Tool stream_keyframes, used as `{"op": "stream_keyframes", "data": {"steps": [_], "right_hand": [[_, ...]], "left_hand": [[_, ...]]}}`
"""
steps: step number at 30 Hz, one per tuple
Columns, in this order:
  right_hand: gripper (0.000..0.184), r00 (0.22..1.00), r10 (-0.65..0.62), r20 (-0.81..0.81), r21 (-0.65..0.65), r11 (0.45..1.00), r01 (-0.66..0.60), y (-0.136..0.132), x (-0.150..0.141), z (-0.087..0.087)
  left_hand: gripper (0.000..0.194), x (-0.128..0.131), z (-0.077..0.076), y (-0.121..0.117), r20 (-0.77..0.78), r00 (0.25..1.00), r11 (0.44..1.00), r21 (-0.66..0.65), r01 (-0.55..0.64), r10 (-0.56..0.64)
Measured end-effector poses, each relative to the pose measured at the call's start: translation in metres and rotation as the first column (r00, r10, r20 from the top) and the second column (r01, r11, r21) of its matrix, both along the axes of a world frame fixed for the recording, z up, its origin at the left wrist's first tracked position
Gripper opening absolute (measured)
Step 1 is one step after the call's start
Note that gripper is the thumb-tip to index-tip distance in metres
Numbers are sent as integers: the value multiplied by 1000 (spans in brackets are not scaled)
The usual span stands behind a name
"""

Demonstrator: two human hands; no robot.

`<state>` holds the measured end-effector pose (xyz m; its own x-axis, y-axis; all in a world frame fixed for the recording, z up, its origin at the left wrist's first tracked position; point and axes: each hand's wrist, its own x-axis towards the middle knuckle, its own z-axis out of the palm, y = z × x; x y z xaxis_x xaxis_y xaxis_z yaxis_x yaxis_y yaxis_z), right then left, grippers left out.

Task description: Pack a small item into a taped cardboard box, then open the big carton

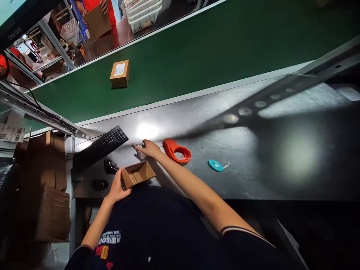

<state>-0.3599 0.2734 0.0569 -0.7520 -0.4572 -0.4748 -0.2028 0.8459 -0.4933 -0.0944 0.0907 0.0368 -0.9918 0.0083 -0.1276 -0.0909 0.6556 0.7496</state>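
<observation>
My left hand (116,187) grips the left end of a small cardboard box (146,171), its top open towards me, close to my body. Beyond the box, my right hand (150,148) has its fingers closed on a small item in clear plastic (140,152) at the metal tabletop; what is inside is too small to make out. An orange tape dispenser (169,148) lies just right of my right hand. Farther right rests a small turquoise oval cutter (215,165) with a pale tip.
A black keyboard (108,141), a scanner (110,166) and a mouse (99,184) sit left on the metal table (239,187). Behind runs a green conveyor belt (197,56) carrying a labelled carton (120,74). Brown cartons (53,210) stand at left; a co-worker holds cardboard (97,23) across the belt.
</observation>
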Motion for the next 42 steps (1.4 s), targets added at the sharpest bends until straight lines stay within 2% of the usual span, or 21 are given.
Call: {"op": "stream_keyframes", "data": {"steps": [2,5,7,10,12,13,14,16,18,20,21,22,24,26,28,31,32,34,37,40,42], "right_hand": [[44,998,6,69,37,999,-8,-20,-7,-11],[37,998,47,51,-56,997,-44,-15,-9,-6],[43,996,91,-1,-188,978,-90,7,-1,11],[44,960,254,-115,-364,889,-279,47,27,40],[50,919,339,-200,-376,840,-391,71,51,51],[56,914,342,-218,-378,834,-402,81,62,52],[63,931,299,-210,-392,846,-361,91,71,50],[71,987,114,-117,-478,864,-156,108,83,38],[76,994,-60,92,-544,833,100,124,86,19],[82,940,-82,331,-527,810,257,136,84,-2],[85,907,-53,418,-507,815,282,139,83,-12],[87,882,-22,471,-491,824,283,140,83,-20],[86,876,-4,482,-474,840,265,135,84,-34],[82,901,-14,433,-476,846,241,125,87,-42],[74,940,-35,338,-451,871,195,113,94,-45],[68,997,-69,34,-355,932,77,105,105,-46],[69,994,-67,-81,-333,942,36,106,109,-47],[74,971,-13,-238,-351,934,-74,115,116,-48],[83,955,125,-268,-447,862,-238,134,123,-53],[86,946,169,-277,-469,835,-286,146,124,-57],[69,920,202,-335,-439,831,-342,148,123,-57]], "left_hand": [[102,5,-8,2,16,999,1000,-2,-31,32],[93,-6,-4,13,69,996,998,-36,-51,54],[93,-21,-1,21,117,991,997,-50,-67,72],[94,-43,-4,32,136,990,997,-65,-29,38],[93,-55,-10,36,153,988,997,-62,36,-26],[93,-58,-14,36,169,984,996,-52,72,-62],[95,-60,-17,34,190,977,994,-34,104,-96],[104,-59,-23,27,226,962,988,55,144,-152],[115,-54,-27,17,251,949,955,272,119,-190],[110,-49,-30,7,265,940,848,529,45,-216],[99,-48,-30,4,273,938,790,614,2,-214],[86,-48,-31,3,292,936,765,643,-41,-196],[63,-53,-32,7,347,930,816,569,-103,-125],[55,-63,-32,19,381,924,896,419,-146,-27],[56,-72,-32,34,372,926,944,274,-182,70],[75,-75,-31,45,227,963,986,46,-159,144],[80,-72,-30,43,148,984,995,-7,-101,101],[78,-61,-27,35,-13,998,996,-61,67,-68],[62,-44,-21,17,-136,947,957,-31,289,-291],[63,-38,-17,7,-146,925,937,-54,346,-350],[57,-38,-18,6,-128,919,924,-141,356,-373]]}}
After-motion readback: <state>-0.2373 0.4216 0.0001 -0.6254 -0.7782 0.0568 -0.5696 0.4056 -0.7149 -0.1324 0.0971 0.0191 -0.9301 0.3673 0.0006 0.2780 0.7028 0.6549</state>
